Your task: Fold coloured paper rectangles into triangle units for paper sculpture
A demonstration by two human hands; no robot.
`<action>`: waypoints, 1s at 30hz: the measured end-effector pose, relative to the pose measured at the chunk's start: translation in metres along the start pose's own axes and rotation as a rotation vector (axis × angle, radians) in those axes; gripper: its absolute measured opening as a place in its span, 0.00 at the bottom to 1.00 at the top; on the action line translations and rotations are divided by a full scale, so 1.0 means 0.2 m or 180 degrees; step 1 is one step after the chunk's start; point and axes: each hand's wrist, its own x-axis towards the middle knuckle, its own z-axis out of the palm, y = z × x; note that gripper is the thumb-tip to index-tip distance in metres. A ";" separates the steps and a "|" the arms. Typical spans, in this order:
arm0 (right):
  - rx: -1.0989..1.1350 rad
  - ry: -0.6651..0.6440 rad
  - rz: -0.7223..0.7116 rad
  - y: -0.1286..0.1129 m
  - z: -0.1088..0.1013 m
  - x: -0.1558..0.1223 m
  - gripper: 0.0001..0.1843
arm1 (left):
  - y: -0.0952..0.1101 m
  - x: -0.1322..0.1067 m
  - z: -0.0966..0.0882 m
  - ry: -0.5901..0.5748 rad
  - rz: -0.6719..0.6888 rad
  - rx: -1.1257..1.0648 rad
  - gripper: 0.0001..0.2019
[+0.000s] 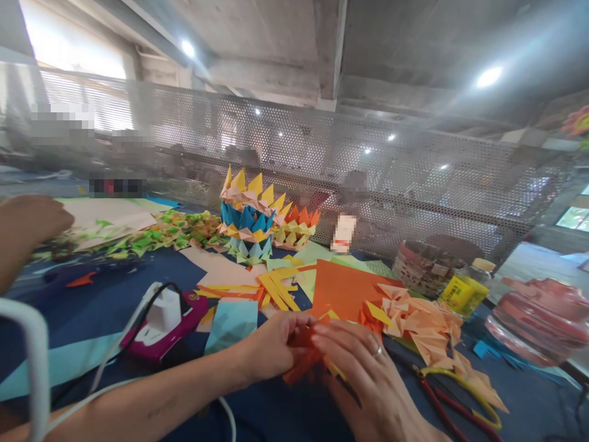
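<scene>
Folded orange paper (301, 362) is held between my two hands, low in the middle of the view. My left hand (271, 347) pinches it from the left, its fingers curled. My right hand (361, 362), with a ring on one finger, closes over its right side; a bit of yellow paper shows under these fingers. The fingers hide most of the folds. Just beyond lies a large orange sheet (340, 285). To the right is a pile of folded peach paper pieces (423, 316), and yellow paper strips (278, 291) lie to the left.
Folded-paper rings (248, 224) stack up at the back. Scissors (453, 393) lie right, near a yellow-labelled bottle (464, 288) and a pink clear jug (543, 319). A magenta power strip (156, 344) with cables sits left. Another person's hand (37, 221) reaches in at far left.
</scene>
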 end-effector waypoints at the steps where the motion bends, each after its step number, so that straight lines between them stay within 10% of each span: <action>1: 0.0018 -0.0059 -0.0126 -0.01 0.00 0.01 0.16 | 0.00 0.00 0.00 -0.0009 0.0037 0.0007 0.15; 18: 0.0414 -0.0440 -0.0120 0.03 -0.05 -0.08 0.12 | 0.03 -0.12 -0.01 0.0688 0.0400 0.1303 0.35; 22: 0.0656 -0.0815 -0.0040 0.02 -0.05 -0.09 0.14 | 0.13 -0.18 -0.05 -0.0417 0.1492 0.2755 0.30; 25: 0.0860 -0.0943 0.0012 0.02 -0.04 -0.09 0.14 | 0.12 -0.17 -0.07 -0.1096 0.1411 0.2956 0.28; 30: 0.1137 -0.1226 0.0182 0.03 -0.05 -0.09 0.14 | 0.04 -0.15 -0.08 -0.1227 0.1316 0.2906 0.17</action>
